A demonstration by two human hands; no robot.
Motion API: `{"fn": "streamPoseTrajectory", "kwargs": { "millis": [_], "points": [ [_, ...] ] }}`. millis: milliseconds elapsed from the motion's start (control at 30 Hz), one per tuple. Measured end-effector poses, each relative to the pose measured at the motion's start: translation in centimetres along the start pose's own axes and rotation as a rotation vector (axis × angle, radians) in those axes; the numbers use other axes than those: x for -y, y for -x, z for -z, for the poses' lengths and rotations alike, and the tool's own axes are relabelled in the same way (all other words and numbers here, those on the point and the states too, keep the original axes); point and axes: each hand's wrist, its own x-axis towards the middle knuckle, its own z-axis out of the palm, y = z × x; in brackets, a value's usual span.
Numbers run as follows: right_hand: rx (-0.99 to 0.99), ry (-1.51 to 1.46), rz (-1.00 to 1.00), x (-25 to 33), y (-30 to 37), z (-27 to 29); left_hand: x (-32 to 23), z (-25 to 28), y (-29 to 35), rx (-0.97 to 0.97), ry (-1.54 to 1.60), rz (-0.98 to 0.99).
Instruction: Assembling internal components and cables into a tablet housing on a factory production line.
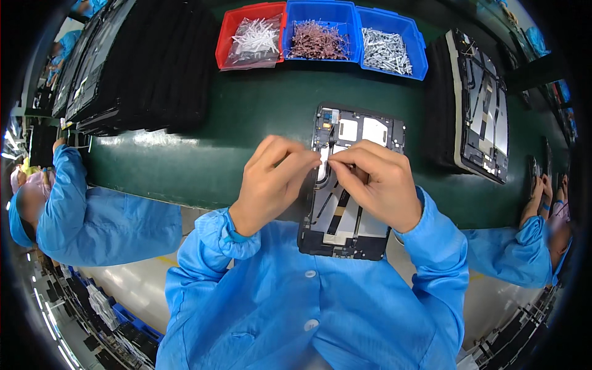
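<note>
An opened tablet housing point(364, 240), black-framed with silvery plates and dark ribbon cables inside, lies at the near edge of the green bench in front of me. Over its upper left part, my left hand point(274, 176) pinches with thumb and forefinger together. Close beside those fingertips, my right hand point(379, 179) pinches as well, its wrist above the tablet's right side. Whatever sits between the fingers is too small to make out. Part of the tablet's middle is hidden under my right hand.
At the back of the green bench point(246, 111) stand a red bin point(225, 40) of white pieces, a blue bin point(320, 7) of reddish parts and another blue bin point(416, 58) of silvery strips. Stacked black-padded tablets point(142, 68) rise left, more tablets point(484, 111) right. Co-workers sit at both sides.
</note>
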Motion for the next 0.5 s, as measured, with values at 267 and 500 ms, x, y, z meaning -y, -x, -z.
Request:
{"fn": "streamPoseTrajectory", "kwargs": {
  "millis": [267,500],
  "points": [
    [0.013,0.160,-0.003,-2.6,-1.0,-1.9,3.1,-1.2,0.1,0.077,0.025,0.182],
    [0.020,0.225,0.004,-2.9,-0.9,-2.2,2.0,0.1,-0.7,0.203,0.524,0.895]
  ]
}}
